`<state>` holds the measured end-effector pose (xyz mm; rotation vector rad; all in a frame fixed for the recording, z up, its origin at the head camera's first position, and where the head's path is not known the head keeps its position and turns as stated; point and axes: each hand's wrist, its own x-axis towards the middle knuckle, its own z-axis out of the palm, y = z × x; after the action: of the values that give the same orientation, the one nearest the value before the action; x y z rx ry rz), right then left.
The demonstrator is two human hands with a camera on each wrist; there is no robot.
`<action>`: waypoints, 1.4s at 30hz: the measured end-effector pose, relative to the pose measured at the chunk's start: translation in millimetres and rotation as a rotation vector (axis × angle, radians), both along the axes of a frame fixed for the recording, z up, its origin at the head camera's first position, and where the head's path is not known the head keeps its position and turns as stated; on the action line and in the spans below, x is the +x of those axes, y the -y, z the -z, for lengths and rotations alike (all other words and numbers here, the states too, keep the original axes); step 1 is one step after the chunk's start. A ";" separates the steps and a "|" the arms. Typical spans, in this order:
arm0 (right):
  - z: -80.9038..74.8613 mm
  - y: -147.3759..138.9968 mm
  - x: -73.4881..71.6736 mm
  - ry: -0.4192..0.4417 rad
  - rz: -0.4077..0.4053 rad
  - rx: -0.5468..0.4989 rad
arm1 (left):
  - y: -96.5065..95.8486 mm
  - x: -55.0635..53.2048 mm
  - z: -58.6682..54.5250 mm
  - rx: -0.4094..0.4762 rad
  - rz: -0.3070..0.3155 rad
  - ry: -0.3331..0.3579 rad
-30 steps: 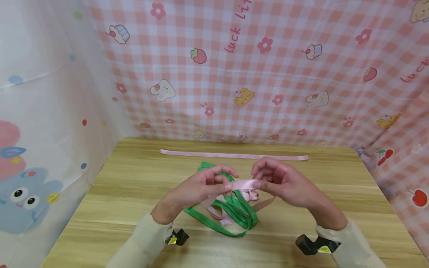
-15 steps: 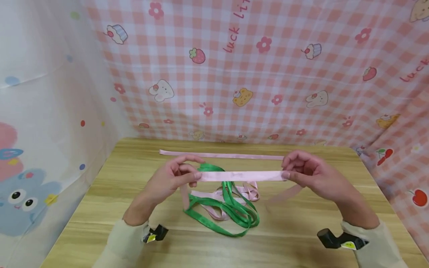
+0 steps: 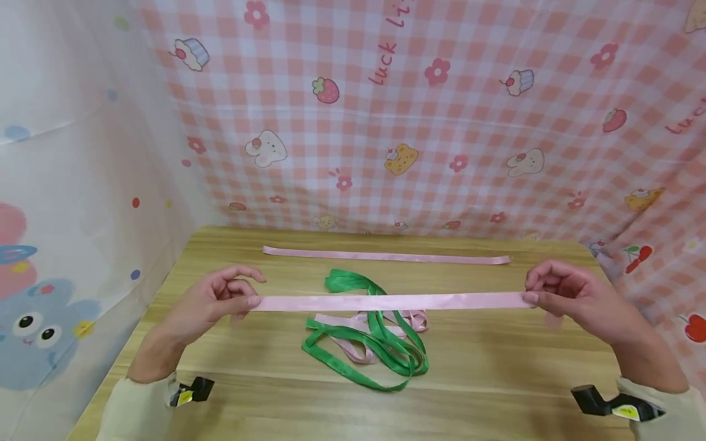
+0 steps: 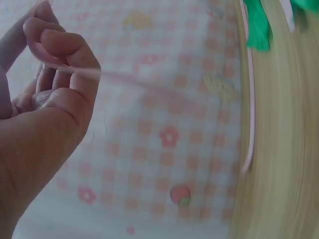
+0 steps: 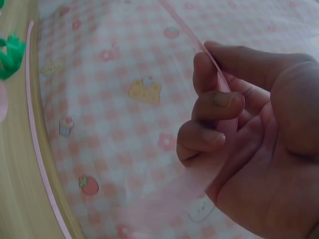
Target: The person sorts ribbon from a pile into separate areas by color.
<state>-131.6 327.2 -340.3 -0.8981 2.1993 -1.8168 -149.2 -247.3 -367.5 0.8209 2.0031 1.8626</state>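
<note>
A pink satin ribbon is stretched nearly level between both hands above the table. My left hand pinches it near one end between thumb and finger. Toward the other end, my right hand pinches it the same way, and a blurred short tail hangs past the fingers in the right wrist view. Below the taut ribbon lies a loose bundle of green ribbon, tangled over more pink ribbon; the held ribbon hides part of the bundle.
Another pink ribbon strip lies straight along the back of the wooden table. Behind the table hangs a pink checked cloth, and a white printed cloth hangs at the left.
Both hands have moved apart, left hand leftward and right hand rightward. The pink ribbon between them has gone from a short span to a long taut one.
</note>
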 end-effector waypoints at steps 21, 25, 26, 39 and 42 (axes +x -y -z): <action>52.9 -67.9 -15.0 0.052 0.013 -0.106 | 64.2 -12.7 27.1 0.027 0.032 0.072; 61.8 -74.6 -18.2 0.096 -0.043 -0.154 | 68.4 -13.9 32.4 0.050 -0.018 0.102; 63.8 -76.3 -19.0 0.109 -0.061 -0.165 | 68.7 -14.3 33.6 0.056 -0.041 0.114; 86.0 -89.7 -22.0 0.254 -0.042 -0.208 | 61.9 -20.2 55.1 0.283 -0.246 0.204; 89.6 -90.5 -22.2 0.254 0.027 -0.181 | 59.0 -20.9 58.5 0.255 -0.340 0.195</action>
<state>-153.9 417.7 -429.9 -0.6266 1.9280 -2.0409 -170.2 -306.2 -426.0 0.3499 1.8994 2.3215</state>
